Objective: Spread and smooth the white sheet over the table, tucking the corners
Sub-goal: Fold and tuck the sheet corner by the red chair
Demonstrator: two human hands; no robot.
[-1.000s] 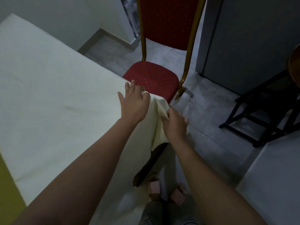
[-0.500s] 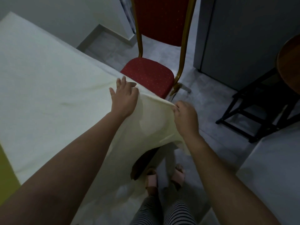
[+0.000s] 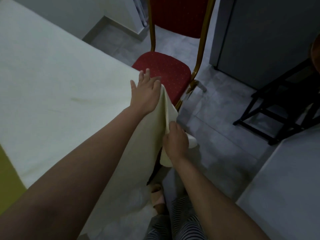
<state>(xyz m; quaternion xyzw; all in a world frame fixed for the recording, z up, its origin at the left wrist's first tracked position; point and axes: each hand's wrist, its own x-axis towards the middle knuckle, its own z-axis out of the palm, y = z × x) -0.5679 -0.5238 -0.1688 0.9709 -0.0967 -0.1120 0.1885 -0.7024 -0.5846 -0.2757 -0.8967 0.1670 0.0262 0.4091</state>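
One sheet fold (image 3: 167, 108) within right hand (image 3: 175, 141)

Left hand (image 3: 145, 96) flat on sheet (image 3: 57, 87) corner; right hand (image 3: 175, 142) pinches hanging fold.

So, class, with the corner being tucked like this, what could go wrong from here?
1. The right hand pinches a hanging fold of the sheet; a hard pull might drag it askew under the flat left hand.
2. The chair sits close to the corner, so the fold could catch on it.
3. The sheet hangs down beside the foot; it could be stepped on.
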